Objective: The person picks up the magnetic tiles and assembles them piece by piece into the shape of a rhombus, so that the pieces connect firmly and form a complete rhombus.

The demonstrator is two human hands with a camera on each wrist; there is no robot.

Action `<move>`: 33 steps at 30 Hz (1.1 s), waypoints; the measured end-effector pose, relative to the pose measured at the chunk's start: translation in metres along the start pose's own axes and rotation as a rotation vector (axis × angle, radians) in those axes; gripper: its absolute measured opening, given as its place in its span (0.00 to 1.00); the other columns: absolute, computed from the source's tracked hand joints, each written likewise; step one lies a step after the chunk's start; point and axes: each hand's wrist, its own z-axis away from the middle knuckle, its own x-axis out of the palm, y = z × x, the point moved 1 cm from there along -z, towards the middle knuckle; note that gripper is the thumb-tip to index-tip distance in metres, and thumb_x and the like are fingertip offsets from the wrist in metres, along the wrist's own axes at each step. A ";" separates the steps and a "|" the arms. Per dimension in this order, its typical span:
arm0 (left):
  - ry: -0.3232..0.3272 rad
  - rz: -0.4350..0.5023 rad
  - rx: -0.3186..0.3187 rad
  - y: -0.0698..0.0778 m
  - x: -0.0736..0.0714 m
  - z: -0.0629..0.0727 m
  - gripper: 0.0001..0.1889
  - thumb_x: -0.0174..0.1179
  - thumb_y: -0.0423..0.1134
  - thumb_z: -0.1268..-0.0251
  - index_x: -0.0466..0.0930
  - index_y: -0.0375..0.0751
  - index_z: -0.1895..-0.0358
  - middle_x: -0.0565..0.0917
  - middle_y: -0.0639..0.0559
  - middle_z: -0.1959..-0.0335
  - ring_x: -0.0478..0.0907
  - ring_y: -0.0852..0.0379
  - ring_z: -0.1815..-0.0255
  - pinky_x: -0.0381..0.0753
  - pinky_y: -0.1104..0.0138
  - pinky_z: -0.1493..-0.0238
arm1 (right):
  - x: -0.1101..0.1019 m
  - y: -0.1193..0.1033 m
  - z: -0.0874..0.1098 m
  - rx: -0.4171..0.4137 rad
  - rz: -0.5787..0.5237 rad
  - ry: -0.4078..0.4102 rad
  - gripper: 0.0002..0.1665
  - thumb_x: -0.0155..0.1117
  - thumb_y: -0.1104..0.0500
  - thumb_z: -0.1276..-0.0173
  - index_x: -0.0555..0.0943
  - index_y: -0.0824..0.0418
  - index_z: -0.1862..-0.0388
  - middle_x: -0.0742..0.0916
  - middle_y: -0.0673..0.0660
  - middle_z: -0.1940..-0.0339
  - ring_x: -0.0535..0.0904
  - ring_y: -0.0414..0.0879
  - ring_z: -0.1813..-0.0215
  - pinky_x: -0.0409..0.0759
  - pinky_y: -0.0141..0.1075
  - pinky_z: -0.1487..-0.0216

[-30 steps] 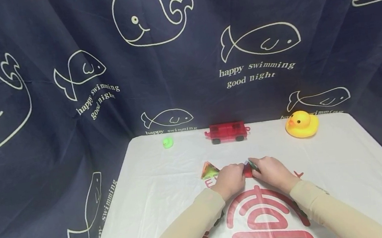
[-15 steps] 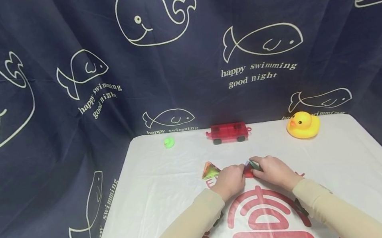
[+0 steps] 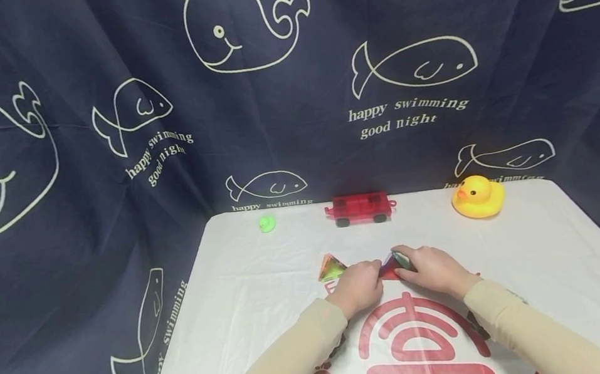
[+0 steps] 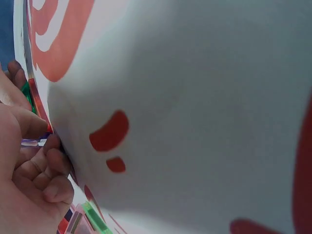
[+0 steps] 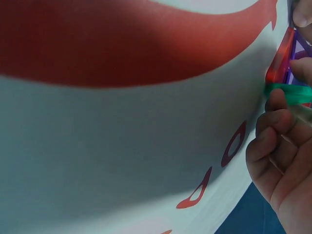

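Observation:
My right hand [image 3: 433,267] pinches a green triangular magnetic tile [image 5: 297,92] between thumb and fingers. My left hand [image 3: 355,287] holds a purple magnetic tile [image 3: 386,261] at its left side; that tile's far side is hidden. Between the two hands a red triangular tile [image 3: 393,271] faces the front, its lower edge at the tabletop. The three tiles meet in a small peaked shape. Just left of my left hand stands another little tile pyramid [image 3: 331,267] in orange and green, partly covered by the hand.
At the back of the white table cover [image 3: 260,318] stand a small green duck [image 3: 267,223], a red toy wagon [image 3: 361,208] with black wheels, and a yellow duck [image 3: 478,196]. A dark blue curtain [image 3: 292,125] hangs behind the table.
My left hand has drawn slightly left, so more of the purple and red tiles shows. The right hand keeps its hold on the green tile. The view has shifted slightly.

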 end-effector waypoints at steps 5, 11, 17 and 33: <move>0.011 -0.007 0.038 -0.005 -0.004 0.002 0.07 0.60 0.36 0.35 0.78 0.44 0.56 0.82 0.53 0.69 0.83 0.56 0.66 0.81 0.65 0.63 | -0.001 0.003 0.002 0.021 -0.009 -0.049 0.36 0.72 0.44 0.34 0.75 0.60 0.33 0.76 0.42 0.83 0.73 0.39 0.78 0.75 0.39 0.70; 0.055 -0.028 0.062 -0.015 -0.016 0.002 0.10 0.59 0.37 0.34 0.80 0.44 0.51 0.85 0.54 0.64 0.84 0.57 0.61 0.82 0.65 0.60 | -0.006 0.008 0.004 0.025 -0.010 -0.057 0.40 0.68 0.36 0.33 0.74 0.57 0.31 0.75 0.41 0.82 0.71 0.39 0.78 0.71 0.38 0.72; 0.116 0.001 0.048 -0.031 -0.036 -0.001 0.20 0.59 0.38 0.30 0.79 0.41 0.36 0.85 0.50 0.45 0.80 0.55 0.43 0.75 0.65 0.40 | -0.014 0.010 0.001 -0.003 -0.004 0.023 0.34 0.60 0.34 0.28 0.80 0.56 0.36 0.80 0.42 0.78 0.75 0.40 0.74 0.77 0.43 0.68; 0.257 0.107 -0.034 -0.098 -0.073 0.009 0.15 0.60 0.33 0.35 0.84 0.40 0.47 0.81 0.51 0.51 0.77 0.53 0.47 0.73 0.63 0.39 | -0.017 0.012 -0.011 -0.012 -0.004 0.094 0.19 0.67 0.54 0.28 0.83 0.58 0.41 0.86 0.58 0.46 0.81 0.57 0.42 0.77 0.58 0.42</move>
